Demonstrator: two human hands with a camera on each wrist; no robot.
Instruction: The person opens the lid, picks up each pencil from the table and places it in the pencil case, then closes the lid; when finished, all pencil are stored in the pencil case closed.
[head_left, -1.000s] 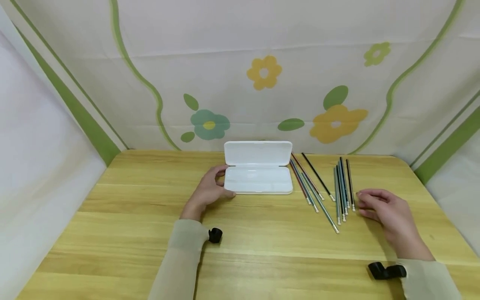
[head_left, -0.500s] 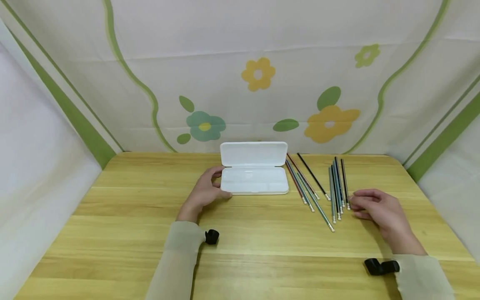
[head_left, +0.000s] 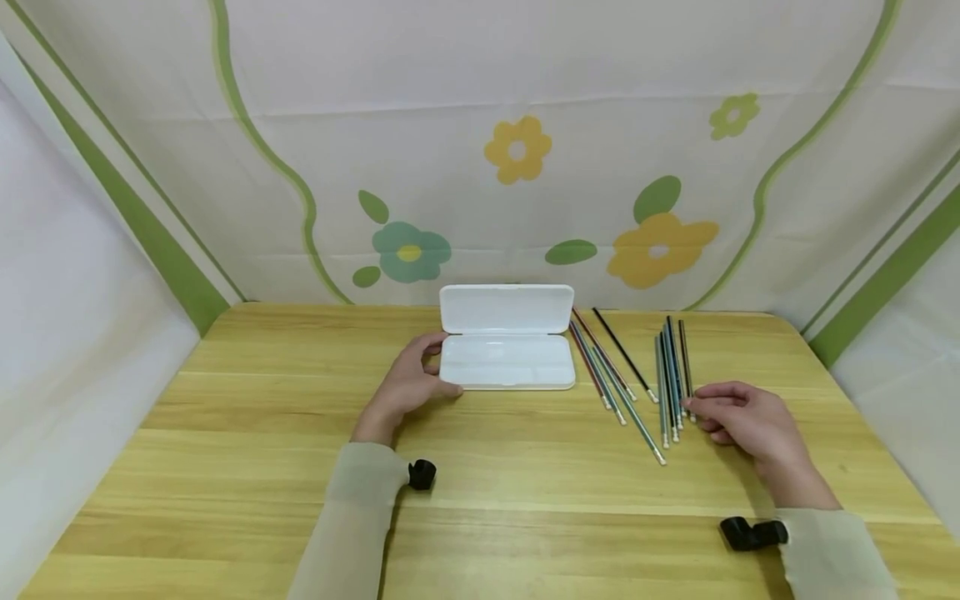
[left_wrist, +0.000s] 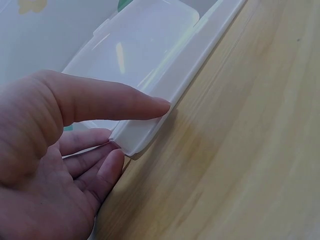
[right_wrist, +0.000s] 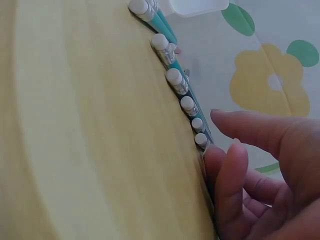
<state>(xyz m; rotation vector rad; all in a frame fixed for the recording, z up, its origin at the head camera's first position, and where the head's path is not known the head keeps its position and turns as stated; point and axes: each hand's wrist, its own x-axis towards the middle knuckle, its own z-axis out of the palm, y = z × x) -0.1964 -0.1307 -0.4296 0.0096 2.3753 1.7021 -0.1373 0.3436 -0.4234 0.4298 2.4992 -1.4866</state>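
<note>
A white pencil case (head_left: 507, 364) lies at the back of the table with its lid raised and nothing inside. My left hand (head_left: 405, 385) holds its left end; in the left wrist view the thumb lies along the front wall and other fingers meet the corner. My right hand (head_left: 753, 425) is at the right-hand group of pencils (head_left: 667, 387), around the eraser end of the outermost dark pencil (head_left: 685, 367). Thumb and fingers stay parted there, with one fingertip right at the white eraser (right_wrist: 201, 139) in the right wrist view.
Between case and right hand lies a second, fanned group of pencils (head_left: 611, 375), red, teal and black, erasers toward me. A flowered cloth (head_left: 465, 192) hangs behind the wooden table (head_left: 525, 492). Each wrist carries a small black device.
My right hand has moved left, from beside the right-hand pencils to the outermost one's eraser end. My left hand stays on the case. The head view has shifted slightly.
</note>
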